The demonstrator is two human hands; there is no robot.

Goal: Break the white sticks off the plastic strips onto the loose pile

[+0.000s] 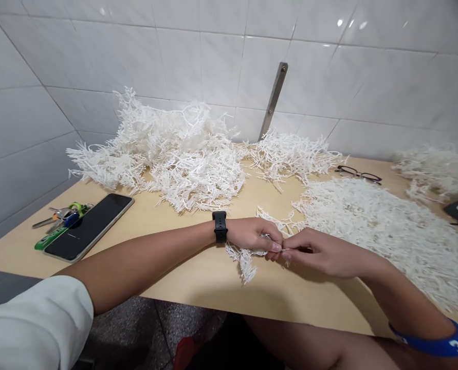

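My left hand (255,235), with a black watch on its wrist, is closed around a white branching plastic sprig (246,264). Frilled ends of the sprig stick out below and behind the fingers. Fingertip to fingertip with it, my right hand (313,252) pinches the other end of the sprig between thumb and forefinger. The exact spot of the pinch is small and partly hidden by the fingers. Both hands are just above the front part of the wooden tabletop (198,277). Close to the right hand spreads a wide, flat heap of similar white sprigs (379,221).
A tall pile of white sprigs (178,154) stands at the back left, a smaller pile (294,154) at the back middle. A phone (92,226) and keys (61,216) lie at left. Eyeglasses (359,174) rest near the tiled wall, where a metal bar (274,100) leans.
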